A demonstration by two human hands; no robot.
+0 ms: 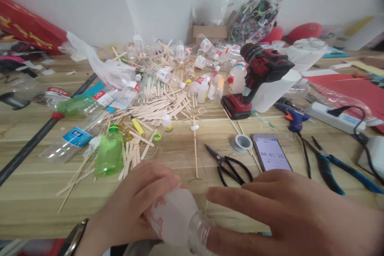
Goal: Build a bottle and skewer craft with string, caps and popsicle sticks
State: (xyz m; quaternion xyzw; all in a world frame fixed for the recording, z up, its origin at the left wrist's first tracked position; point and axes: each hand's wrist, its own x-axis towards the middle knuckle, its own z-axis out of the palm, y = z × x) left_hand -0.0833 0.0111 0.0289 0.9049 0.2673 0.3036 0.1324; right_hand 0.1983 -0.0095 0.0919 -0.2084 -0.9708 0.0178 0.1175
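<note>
My left hand (150, 200) is wrapped round a whitish plastic bottle (172, 216) with red marks, held tilted so its clear neck faces right. At that neck, my right hand (270, 212) has one finger against or in the mouth; I cannot tell which. Another finger of the same hand is stretched out above the bottle, apart from it. Just beyond the hands lie black-handled scissors (228, 166) and a thin wooden stick (196, 148) with a white cap-like piece on it.
Green bottle (110, 152) and loose craft sticks (162, 108) lie left of centre. A red cordless drill (255, 76) stands behind. On the right are a phone (271, 154) showing a timer, a wire spool (242, 143), a glue gun (295, 118), pliers (339, 164) and a power strip (336, 117).
</note>
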